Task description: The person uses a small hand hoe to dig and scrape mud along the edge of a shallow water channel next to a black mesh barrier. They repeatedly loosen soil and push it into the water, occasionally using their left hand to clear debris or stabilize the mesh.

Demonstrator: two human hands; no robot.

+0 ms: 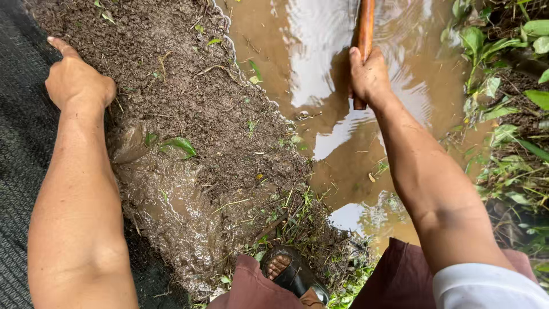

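Gripping a wooden handle (pixel 364 34) in a clenched right hand (pixel 369 77) above muddy water (pixel 412 86), a person rests the left hand (pixel 77 80), fingers curled and thumb extended, on the wet soil bank (pixel 189 97) beside black netting (pixel 23 143), apparently mid-dig, steady footing needed.

Person, head view: both forearms bare to the hands, left hand (pixel 77 80) and right hand (pixel 370 77) without gloves, rings or watch. White short sleeve (pixel 486 286) at the right upper arm; dark maroon trousers (pixel 400 280) over both knees. Black open-toed sandal (pixel 294 274) on one foot, toes showing.
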